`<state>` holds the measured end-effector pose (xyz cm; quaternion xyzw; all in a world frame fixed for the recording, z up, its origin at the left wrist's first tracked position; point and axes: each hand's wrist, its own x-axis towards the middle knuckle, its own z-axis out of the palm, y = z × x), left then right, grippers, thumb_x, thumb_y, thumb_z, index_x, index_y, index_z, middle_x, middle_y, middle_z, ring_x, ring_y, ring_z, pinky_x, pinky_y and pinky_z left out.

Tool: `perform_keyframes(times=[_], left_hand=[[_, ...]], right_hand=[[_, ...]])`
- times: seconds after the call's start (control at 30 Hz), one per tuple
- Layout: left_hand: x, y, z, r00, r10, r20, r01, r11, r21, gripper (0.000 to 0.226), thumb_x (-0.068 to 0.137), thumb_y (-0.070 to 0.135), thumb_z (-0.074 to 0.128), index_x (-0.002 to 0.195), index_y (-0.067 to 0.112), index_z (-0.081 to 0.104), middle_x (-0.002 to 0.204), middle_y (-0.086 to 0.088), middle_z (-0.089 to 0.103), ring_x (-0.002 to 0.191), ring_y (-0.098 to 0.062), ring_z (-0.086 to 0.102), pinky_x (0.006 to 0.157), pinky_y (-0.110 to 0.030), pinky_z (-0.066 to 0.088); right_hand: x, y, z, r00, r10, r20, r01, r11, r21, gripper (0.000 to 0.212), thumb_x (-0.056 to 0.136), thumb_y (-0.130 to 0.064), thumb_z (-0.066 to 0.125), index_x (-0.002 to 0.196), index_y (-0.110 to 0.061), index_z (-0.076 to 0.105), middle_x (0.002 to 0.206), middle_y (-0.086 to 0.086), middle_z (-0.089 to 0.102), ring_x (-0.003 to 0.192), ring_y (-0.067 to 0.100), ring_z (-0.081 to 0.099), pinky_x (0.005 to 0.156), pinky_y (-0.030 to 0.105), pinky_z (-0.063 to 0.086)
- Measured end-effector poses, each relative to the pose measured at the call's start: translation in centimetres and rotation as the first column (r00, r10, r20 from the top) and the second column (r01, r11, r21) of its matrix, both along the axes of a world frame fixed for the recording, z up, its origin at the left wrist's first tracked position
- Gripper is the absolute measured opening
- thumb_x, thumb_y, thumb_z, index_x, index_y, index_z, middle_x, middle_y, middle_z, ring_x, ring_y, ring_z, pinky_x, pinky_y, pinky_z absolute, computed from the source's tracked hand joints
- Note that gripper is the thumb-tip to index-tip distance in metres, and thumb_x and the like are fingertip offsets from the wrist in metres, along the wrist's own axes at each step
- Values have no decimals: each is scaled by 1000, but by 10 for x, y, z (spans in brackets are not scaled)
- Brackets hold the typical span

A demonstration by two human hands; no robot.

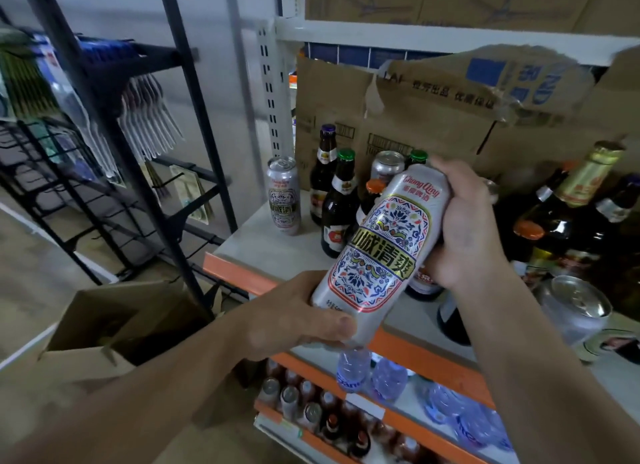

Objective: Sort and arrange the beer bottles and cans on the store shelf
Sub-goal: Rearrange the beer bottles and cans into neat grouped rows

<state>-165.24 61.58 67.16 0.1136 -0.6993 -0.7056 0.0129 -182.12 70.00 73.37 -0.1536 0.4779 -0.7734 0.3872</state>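
Centre of frame: tilted Chong Qing beer can (382,247) held above the shelf edge (239,273); left hand (294,316) curled round its base; right hand (465,228) wrapped round its top; both forearms reaching up from the lower frame.

Both hands hold a tilted silver can (380,242), left hand (294,316) gripping its base, right hand (465,226) its top, brown bottles (341,204) just behind on the shelf (263,245).

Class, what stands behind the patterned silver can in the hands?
An orange-capped brown glass bottle, a silver can top and a green cap; the patterned silver can hides the rest.
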Motion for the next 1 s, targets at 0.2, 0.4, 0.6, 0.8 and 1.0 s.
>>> perform_keyframes(times=[0.2, 0.4, 0.6, 0.8, 1.0], left_hand=[[5, -12, 15, 997, 70, 29, -60, 961, -271, 57, 59, 37, 74, 114, 25, 64, 110, -10, 70, 99, -37, 64, 81, -47, 54], [17, -54, 9, 995, 48, 84, -24, 962, -273, 54, 61, 18, 82, 110, 26, 63, 96, 2, 72, 80, -10, 67, 62, -19, 52], [23, -128, -21, 974, 200, 103, -180, 968, -175, 70, 53, 7, 82, 119, 3, 61, 107, -14, 71, 95, -24, 67, 75, -24, 52], [23, -191, -36, 955, 248, 165, -178, 920, -350, 53, 62, -2, 85, 107, 20, 70, 102, -2, 75, 100, -20, 69, 91, -26, 54], [14, -225, -52, 958, 187, 218, -64, 879, -472, 50, 69, 12, 84, 111, 31, 66, 100, 9, 73, 96, -7, 67, 86, -21, 50]], right_hand=[[-6, -5, 0, 967, 49, -250, -29, 996, 86, 45, 88, -46, 58, 97, -3, 70, 89, 14, 75, 78, 24, 71, 90, 43, 55], [11, -24, -8, 851, 26, -524, 14, 997, 73, 67, 78, -57, 67, 93, 8, 59, 86, 23, 68, 76, 30, 71, 75, 45, 58], [30, -85, -22, 710, -96, -698, 184, 981, 53, 62, 67, -63, 64, 71, -1, 58, 60, 12, 54, 61, 18, 54, 58, 43, 48], [41, -141, -44, 742, -106, -662, 248, 961, 125, 37, 77, -50, 69, 77, -14, 66, 58, -4, 63, 55, 16, 60, 52, 27, 42], [41, -177, -64, 750, -164, -641, 328, 933, 146, 30, 71, -48, 69, 77, -18, 67, 63, -7, 66, 64, 11, 65, 61, 35, 55]])
